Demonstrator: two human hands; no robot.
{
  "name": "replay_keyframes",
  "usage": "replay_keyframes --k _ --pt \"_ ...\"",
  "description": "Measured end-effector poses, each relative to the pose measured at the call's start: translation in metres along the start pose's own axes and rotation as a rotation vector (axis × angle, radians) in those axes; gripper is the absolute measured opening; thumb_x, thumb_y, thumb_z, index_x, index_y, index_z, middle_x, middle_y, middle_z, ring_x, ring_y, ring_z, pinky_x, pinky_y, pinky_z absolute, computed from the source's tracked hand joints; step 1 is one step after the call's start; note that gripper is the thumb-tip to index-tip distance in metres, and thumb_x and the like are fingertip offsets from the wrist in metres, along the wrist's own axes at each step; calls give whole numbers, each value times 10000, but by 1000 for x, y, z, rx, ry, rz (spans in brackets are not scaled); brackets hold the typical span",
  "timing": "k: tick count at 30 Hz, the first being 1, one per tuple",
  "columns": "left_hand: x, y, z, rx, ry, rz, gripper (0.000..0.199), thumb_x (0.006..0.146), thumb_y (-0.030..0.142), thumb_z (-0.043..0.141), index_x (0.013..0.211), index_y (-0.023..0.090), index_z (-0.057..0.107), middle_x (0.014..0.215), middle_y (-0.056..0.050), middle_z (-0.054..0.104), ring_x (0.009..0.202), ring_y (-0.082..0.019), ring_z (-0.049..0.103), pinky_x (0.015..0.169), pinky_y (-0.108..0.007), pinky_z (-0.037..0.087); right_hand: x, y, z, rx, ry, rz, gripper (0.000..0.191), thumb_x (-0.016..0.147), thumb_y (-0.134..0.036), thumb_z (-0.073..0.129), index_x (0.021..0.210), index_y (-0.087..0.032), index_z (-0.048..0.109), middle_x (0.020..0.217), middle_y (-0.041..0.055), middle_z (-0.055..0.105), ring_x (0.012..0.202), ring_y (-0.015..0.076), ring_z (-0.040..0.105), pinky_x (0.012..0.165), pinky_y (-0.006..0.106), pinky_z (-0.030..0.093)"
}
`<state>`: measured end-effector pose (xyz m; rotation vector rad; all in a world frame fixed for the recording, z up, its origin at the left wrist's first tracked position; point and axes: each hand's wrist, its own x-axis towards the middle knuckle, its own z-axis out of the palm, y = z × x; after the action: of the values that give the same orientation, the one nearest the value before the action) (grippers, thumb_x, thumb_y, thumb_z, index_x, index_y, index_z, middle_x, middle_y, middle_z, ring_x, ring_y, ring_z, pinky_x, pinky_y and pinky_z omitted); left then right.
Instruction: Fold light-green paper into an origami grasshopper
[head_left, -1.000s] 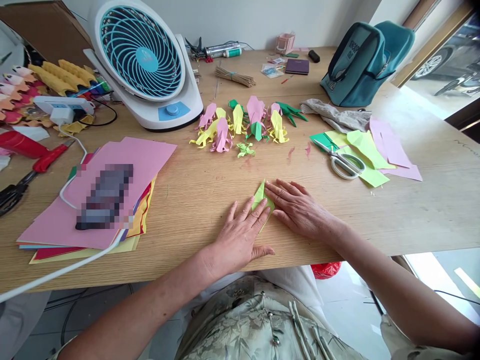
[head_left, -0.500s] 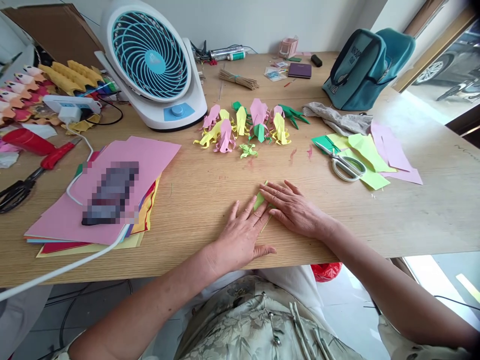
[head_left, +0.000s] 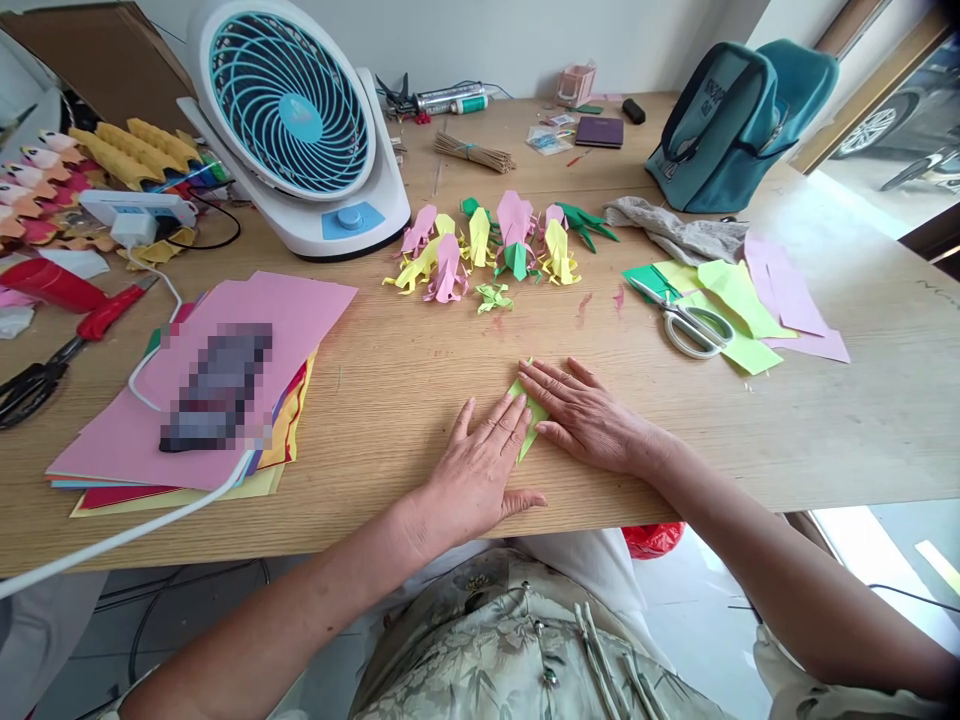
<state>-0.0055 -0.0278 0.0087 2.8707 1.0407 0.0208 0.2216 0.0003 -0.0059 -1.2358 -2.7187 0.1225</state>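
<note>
A small piece of folded light-green paper [head_left: 534, 418] lies flat on the wooden table under my fingers, partly hidden by them. My left hand [head_left: 480, 460] rests on its left side, fingers stretched and thumb apart. From the right, my right hand [head_left: 585, 415] presses flat on the paper's upper part with fingers extended. Beyond the hands stand several folded paper figures in pink, yellow and green, among them a pink one [head_left: 448, 268], a yellow one [head_left: 558, 250] and a small light-green one [head_left: 494, 297].
Scissors [head_left: 697, 330] lie on cut green and pink paper [head_left: 806, 300] at right. At left, a pink paper stack [head_left: 315, 300] carries a blurred dark object [head_left: 217, 390] and a white cable. A fan [head_left: 300, 120], a teal bag [head_left: 712, 130] and red-handled pliers-like cutters [head_left: 67, 350] stand or lie around.
My left hand has slid slightly left and down across the paper, uncovering more of it. My right hand stays almost in place. The view has shifted slightly.
</note>
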Motion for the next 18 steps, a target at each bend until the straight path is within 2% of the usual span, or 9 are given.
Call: replay_keyframes --k 7,14,18 --pt "3 -3 -3 21 -42 16 927 886 731 409 1516 57 322 1614 -199 238 1519 -306 195 1218 -545 172 0 -1 1 4 16 -1 694 1022 -541 291 1590 -184 114 1628 127 208 1507 271 231 1214 553 175" --pt "0 -5 -5 -16 5 25 836 913 706 397 1499 109 378 1610 -177 272 1509 -292 229 1205 -479 218 1 0 -4 80 7 26 607 1045 -480 223 1581 -196 189 1623 115 235 1501 263 253 1205 564 197" --pt "1 -4 -5 -33 7 11 843 905 691 447 1513 114 348 1600 -165 308 1490 -301 271 1200 -488 222 1 -2 -8 130 37 18 628 1043 -494 204 1577 -162 199 1629 125 219 1520 268 188 1212 582 136"
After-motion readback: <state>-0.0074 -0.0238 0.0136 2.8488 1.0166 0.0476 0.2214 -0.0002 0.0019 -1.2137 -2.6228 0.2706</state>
